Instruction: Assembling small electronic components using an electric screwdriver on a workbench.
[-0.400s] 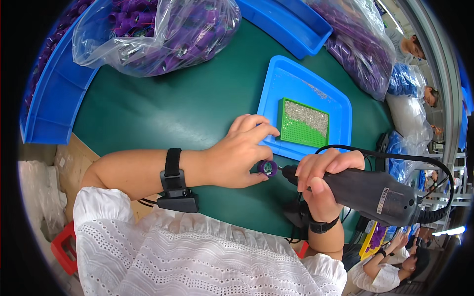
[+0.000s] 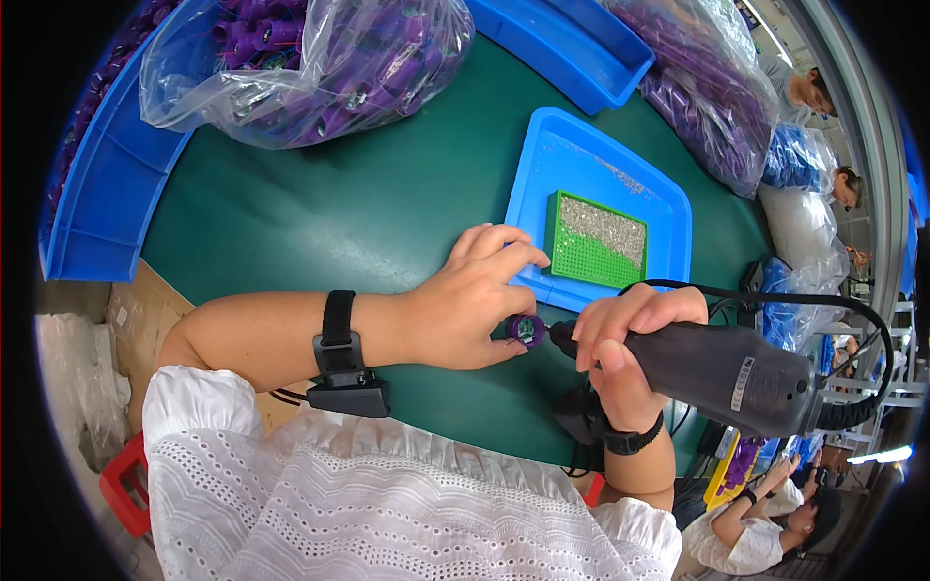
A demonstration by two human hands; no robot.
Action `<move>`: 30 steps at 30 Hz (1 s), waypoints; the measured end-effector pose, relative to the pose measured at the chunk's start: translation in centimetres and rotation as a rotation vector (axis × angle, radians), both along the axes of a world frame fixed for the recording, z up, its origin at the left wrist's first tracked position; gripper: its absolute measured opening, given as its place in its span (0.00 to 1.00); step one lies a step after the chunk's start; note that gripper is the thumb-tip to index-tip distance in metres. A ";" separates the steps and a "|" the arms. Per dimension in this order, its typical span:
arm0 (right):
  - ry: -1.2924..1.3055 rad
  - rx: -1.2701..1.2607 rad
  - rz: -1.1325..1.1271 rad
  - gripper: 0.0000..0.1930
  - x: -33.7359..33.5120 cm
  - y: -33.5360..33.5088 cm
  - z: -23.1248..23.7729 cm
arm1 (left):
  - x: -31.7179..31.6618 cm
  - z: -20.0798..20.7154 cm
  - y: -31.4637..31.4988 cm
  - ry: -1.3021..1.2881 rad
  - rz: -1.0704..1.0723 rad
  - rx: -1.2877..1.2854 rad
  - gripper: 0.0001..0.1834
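Observation:
Between thumb and fingers, my left hand (image 2: 470, 300) pinches a small purple plastic ring-shaped housing (image 2: 526, 330) with a green circuit board inside. Its open end faces right. A black corded electric screwdriver (image 2: 722, 376) lies in the closed grip of my right hand (image 2: 630, 349), its tip pointing left at the housing. Whether the bit touches the housing is too small to tell. Beyond my left fingertips a green perforated screw tray (image 2: 603, 259), partly covered with tiny silvery screws (image 2: 603, 223), sits in a shallow blue tray (image 2: 542, 165).
Clear plastic bags of purple housings (image 2: 378, 77) lie at the far left and far right (image 2: 717, 116). Blue bins (image 2: 107, 213) stand at the left and back (image 2: 572, 48). The screwdriver's black cord (image 2: 823, 302) loops at the right. Other people work at the right edge.
My right hand and the screwdriver have shifted slightly, the tool's rear end moving a little left and toward me. My left hand keeps its pinch on the housing.

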State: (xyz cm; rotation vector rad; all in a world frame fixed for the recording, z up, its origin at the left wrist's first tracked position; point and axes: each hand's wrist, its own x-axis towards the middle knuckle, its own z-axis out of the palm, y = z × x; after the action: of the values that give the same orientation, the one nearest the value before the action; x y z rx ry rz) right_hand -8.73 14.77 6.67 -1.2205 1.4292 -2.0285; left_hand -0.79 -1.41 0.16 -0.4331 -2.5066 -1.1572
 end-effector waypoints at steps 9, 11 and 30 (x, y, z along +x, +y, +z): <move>-0.077 0.002 0.013 0.16 -0.6 -0.8 -0.6 | 0.3 -0.2 0.2 -0.011 0.003 0.024 0.15; -0.039 0.015 0.030 0.16 -0.8 -0.7 -0.6 | 0.2 -0.2 0.2 -0.011 0.001 0.026 0.16; 0.006 -0.082 -0.110 0.19 1.6 0.6 2.5 | 1.1 -0.1 0.8 0.113 -0.017 -0.028 0.13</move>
State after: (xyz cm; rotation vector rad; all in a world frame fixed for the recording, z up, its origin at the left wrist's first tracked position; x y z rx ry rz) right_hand -7.10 15.37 9.18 -1.2051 1.4587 -2.1784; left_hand 0.33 -0.66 0.11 -0.5132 -2.4287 -1.0736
